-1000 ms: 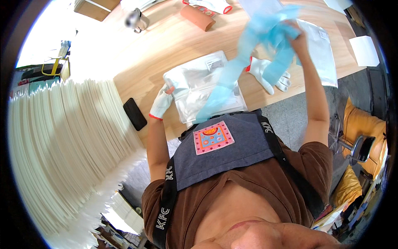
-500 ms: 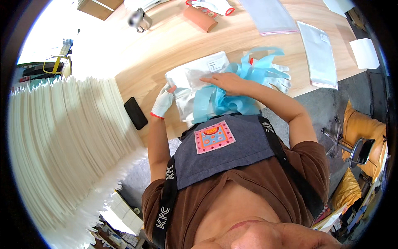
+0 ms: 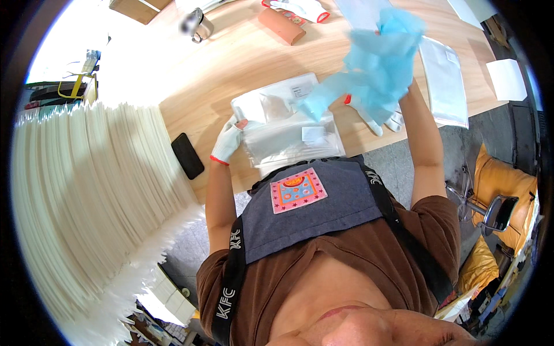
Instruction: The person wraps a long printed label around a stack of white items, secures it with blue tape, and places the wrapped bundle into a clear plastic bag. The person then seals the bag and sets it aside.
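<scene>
My left hand (image 3: pixel 227 140), in a white glove with a red cuff and a bare thumb, grips the left edge of a stack of clear plastic bags (image 3: pixel 277 144). The bags lie on the table against my apron, white labels on them. My bare right hand (image 3: pixel 411 90) is raised to the far right, mostly hidden behind a crumpled bundle of light blue plastic film (image 3: pixel 378 69) that hangs from it. One loose end of the film trails left over the bags. Below the bundle lies a white glove (image 3: pixel 369 118) with a red cuff, partly covered.
A black phone (image 3: pixel 188 156) lies left of the bags, beside a tall stack of white sheets (image 3: pixel 98 213). Farther off are a metal cup (image 3: pixel 198 26), a reddish-brown roll (image 3: pixel 281 26) and another glove (image 3: pixel 306 8). More clear bags (image 3: pixel 443 83) lie at right; a chair (image 3: pixel 499 213) stands beyond.
My right hand has lifted the blue film off the bags and carried it up and to the right, uncovering the lower bags. My left hand has stayed at the left edge.
</scene>
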The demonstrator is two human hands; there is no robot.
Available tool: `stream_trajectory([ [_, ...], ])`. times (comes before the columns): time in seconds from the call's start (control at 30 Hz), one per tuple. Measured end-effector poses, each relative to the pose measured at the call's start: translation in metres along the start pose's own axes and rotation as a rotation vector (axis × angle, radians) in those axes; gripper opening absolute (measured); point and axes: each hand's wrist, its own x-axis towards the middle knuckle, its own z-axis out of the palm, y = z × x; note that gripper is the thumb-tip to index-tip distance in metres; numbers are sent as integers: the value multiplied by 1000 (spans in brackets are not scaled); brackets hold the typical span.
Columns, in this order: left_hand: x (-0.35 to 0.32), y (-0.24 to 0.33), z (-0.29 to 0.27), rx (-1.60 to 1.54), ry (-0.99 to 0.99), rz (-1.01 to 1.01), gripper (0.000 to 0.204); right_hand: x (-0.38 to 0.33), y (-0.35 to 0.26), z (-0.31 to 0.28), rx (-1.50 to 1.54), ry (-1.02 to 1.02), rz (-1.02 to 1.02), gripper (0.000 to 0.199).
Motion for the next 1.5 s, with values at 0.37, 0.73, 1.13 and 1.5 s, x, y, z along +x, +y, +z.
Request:
stream_trajectory([
  [0.37,2,-1,-5,-35,14,-20,48,-5,19,-21,466,464,32,40],
  [0.73,0,0,3,-18,-7,30,48,18,7,-31,-1497,300,-513,66],
  [1.13,-1,2,0,46,22,27,48,-108,34,112,-1219,-1080,-404,96],
  [1.5,2,10,15,-202,41,-7,54,-41,13,88,-957,-105,-611,37],
])
